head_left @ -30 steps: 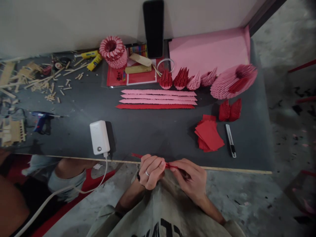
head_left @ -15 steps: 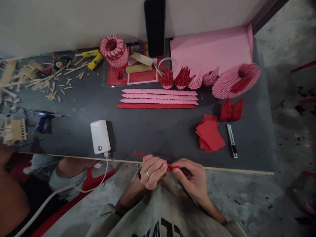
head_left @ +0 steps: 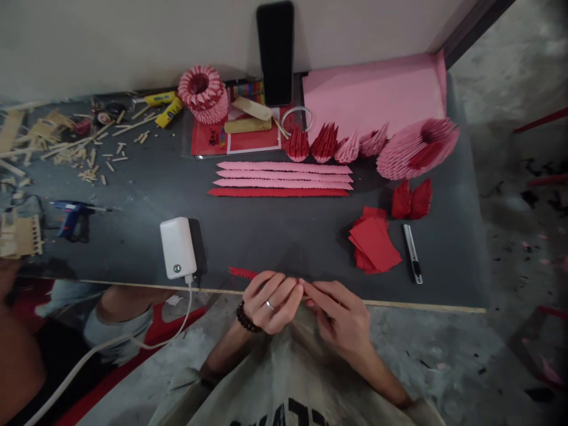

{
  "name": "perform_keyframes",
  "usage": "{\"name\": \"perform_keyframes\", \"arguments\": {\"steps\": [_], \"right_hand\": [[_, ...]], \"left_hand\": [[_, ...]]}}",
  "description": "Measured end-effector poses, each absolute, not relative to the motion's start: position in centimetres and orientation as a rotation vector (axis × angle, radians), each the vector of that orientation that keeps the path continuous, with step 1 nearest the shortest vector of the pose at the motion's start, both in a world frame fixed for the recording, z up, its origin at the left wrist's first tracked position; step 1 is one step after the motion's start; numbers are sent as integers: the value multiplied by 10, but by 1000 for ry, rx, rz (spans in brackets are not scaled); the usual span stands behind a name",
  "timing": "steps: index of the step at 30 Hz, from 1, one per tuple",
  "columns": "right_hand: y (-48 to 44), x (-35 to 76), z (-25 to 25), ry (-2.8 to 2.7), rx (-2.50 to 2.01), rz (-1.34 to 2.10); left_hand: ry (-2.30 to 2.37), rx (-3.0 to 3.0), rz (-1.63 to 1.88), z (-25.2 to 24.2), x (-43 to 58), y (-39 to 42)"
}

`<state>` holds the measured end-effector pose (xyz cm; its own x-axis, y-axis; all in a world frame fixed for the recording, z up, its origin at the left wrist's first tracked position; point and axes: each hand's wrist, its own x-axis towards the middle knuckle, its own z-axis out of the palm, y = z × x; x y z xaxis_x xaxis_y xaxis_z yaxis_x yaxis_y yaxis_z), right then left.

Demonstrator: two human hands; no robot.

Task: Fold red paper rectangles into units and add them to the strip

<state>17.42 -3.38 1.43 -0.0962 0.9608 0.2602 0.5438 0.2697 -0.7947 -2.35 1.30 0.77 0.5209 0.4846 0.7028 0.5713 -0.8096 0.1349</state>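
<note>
My left hand (head_left: 270,300) and my right hand (head_left: 339,310) meet at the near edge of the dark table (head_left: 133,195). Both pinch a thin red strip of folded paper pieces (head_left: 242,273), whose free end sticks out to the left of my left hand. My left hand wears a ring and a bead bracelet. A stack of red paper squares (head_left: 375,245) lies to the right, beyond my right hand, with a utility knife (head_left: 412,253) beside it.
Pink strips and one red strip (head_left: 284,177) lie mid-table. Behind them stand folded paper cones (head_left: 326,143), a pink-red paper body (head_left: 417,148), a ring-shaped paper model (head_left: 203,92), pink sheets (head_left: 373,94) and a phone (head_left: 276,50). A white power bank (head_left: 178,247) and a glue gun (head_left: 73,216) lie left. Another person's leg (head_left: 119,305) shows at left.
The red strip has slid left, and my fingers have shifted along it. My left wrist has turned so the bracelet shows. Both hands stay at the table edge.
</note>
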Motion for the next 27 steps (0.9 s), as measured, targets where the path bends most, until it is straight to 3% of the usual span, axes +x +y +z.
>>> {"name": "perform_keyframes", "arguments": {"steps": [8,15,22,25,27], "right_hand": [[-36,175,20,-1401,-1496,839],[-24,170,14,-1295,-1567,1067],[-17,175,9,-1309,-1529,1129],[-16,175,1,-1421,-1555,1149],[-18,171,-7,-1558,-1663,979]], "left_hand": [[-1203,-2877,-1368,0,-32,9],[-874,-2947,-1066,2,-35,22],[-820,-2915,-1065,1,-33,27],[-952,-3023,-1060,-15,-29,23],[-1298,-3106,-930,-27,-25,24]]}}
